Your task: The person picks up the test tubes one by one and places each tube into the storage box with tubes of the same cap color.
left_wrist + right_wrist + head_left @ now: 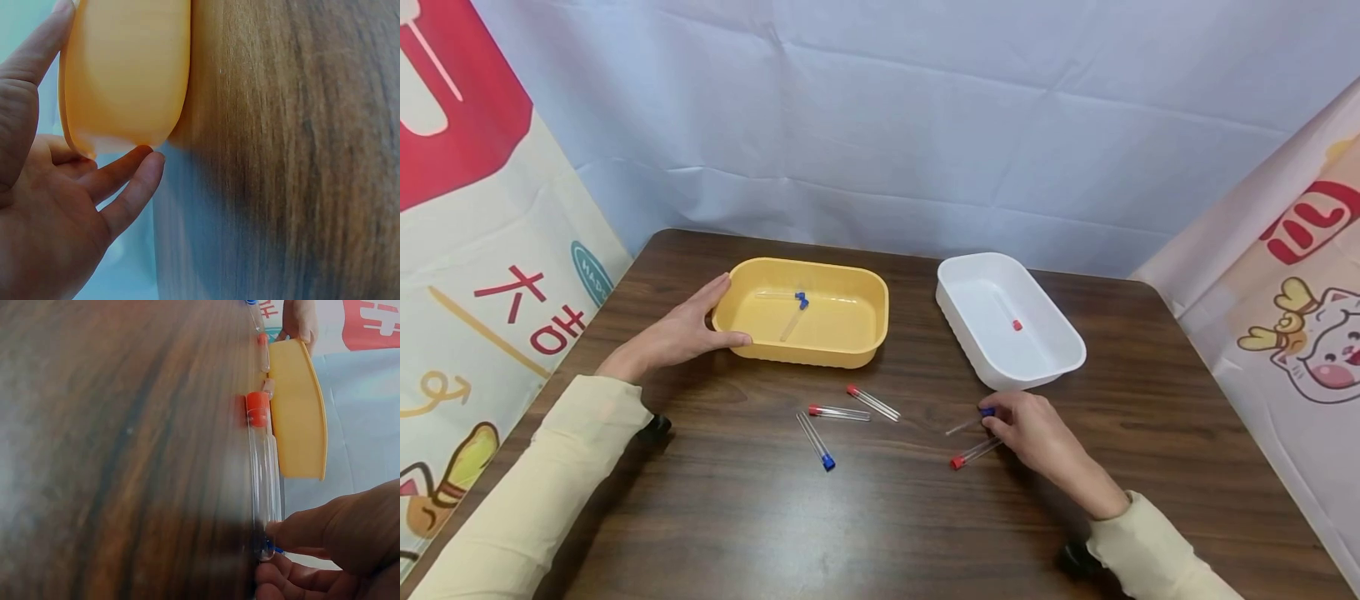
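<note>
We see a blue-capped tube [964,426] near the white basin [964,335], its cap pinched between the right hand's [1037,437] thumb and fingers, just beside a red-capped tube [976,452] on the table [715,500]. The left hand [681,333] grips one end of the yellow basin [805,355], where we count two blue-capped tubes; the white basin holds one red-capped tube. On the left cloth [497,242] we read 大吉 in red; its teal badge's [591,273] lettering we cannot fully make out.
</note>
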Available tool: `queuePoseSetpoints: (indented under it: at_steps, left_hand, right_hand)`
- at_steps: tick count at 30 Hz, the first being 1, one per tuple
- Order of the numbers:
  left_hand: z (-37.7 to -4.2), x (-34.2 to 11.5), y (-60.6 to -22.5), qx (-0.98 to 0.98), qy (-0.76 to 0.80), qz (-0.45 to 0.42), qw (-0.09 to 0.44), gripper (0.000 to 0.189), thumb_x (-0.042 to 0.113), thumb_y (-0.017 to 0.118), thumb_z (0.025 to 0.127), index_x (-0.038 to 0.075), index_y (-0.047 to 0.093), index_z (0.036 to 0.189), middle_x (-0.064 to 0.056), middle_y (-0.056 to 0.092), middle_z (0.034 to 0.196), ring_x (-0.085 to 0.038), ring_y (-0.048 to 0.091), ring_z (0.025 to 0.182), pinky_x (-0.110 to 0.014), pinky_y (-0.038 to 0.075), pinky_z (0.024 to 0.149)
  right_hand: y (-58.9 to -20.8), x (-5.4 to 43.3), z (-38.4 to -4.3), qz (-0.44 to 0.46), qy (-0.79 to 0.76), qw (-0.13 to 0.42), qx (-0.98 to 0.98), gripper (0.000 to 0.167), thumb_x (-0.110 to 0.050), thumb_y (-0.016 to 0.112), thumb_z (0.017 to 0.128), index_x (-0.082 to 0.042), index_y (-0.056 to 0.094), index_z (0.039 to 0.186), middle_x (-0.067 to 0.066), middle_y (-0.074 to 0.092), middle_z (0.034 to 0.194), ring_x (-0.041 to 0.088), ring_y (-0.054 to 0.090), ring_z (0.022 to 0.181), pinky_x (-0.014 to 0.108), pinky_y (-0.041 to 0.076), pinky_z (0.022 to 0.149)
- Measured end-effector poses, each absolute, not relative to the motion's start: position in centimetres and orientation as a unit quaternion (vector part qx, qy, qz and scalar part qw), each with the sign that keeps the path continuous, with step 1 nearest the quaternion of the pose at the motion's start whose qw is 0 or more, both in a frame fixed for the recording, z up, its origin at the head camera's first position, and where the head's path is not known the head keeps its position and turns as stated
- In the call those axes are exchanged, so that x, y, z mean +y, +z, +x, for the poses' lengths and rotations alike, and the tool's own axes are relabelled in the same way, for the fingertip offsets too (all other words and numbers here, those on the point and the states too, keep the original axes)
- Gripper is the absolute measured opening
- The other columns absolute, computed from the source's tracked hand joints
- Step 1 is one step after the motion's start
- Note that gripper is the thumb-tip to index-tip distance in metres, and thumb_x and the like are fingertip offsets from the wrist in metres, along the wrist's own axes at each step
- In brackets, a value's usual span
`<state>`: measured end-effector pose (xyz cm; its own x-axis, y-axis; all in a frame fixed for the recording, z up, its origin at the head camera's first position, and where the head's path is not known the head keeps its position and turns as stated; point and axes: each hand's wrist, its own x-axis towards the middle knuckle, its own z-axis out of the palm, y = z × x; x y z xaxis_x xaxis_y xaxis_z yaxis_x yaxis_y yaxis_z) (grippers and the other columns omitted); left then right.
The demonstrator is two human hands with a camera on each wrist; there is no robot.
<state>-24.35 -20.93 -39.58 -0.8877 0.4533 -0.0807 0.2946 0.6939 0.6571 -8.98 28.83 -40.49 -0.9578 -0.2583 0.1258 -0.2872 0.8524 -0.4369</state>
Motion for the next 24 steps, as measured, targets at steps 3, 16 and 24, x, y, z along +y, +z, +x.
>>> queuePoseSetpoints:
  at_steps: [3, 16, 24]
  left_hand:
    - [-24.2, -20.9, -39.5, 0.912, 0.335, 0.202, 0.122, 0.118, 0.055, 0.077, 0.090, 0.005, 0.001, 0.166, -0.014, 0.000, 0.173, -0.037, 0.007, 0.157, -0.061, 0.016, 0.122]
    - [-23.9, -20.9, -39.0, 0.914, 0.331, 0.201, 0.118, 0.117, 0.054, 0.076, 0.090, 0.005, 0.002, 0.166, -0.016, 0.000, 0.173, -0.037, 0.008, 0.157, -0.060, 0.016, 0.122]
    - [-23.8, -20.9, -38.8, 0.915, 0.330, 0.200, 0.116, 0.117, 0.055, 0.076, 0.090, 0.005, 0.002, 0.166, -0.015, 0.001, 0.173, -0.037, 0.009, 0.157, -0.060, 0.016, 0.122]
  right_hand:
    - [-40.6, 28.5, -9.1, 0.150, 0.227, 0.033, -0.962, 0.009, -0.001, 0.079, 0.088, -0.005, 0.077, 0.096, -0.008, 0.062, 0.074, 0.006, 0.051, 0.065, 0.029, 0.046, 0.060]
    - [-40.5, 26.7, -9.7, 0.179, 0.207, 0.057, -0.960, 0.007, -0.005, 0.081, 0.088, -0.009, 0.077, 0.092, -0.008, 0.065, 0.077, 0.008, 0.054, 0.068, 0.033, 0.049, 0.063]
    - [-40.8, 25.6, -10.2, 0.184, 0.182, 0.073, -0.963, 0.006, -0.009, 0.083, 0.087, -0.010, 0.078, 0.089, -0.004, 0.067, 0.080, 0.012, 0.060, 0.074, 0.036, 0.052, 0.067]
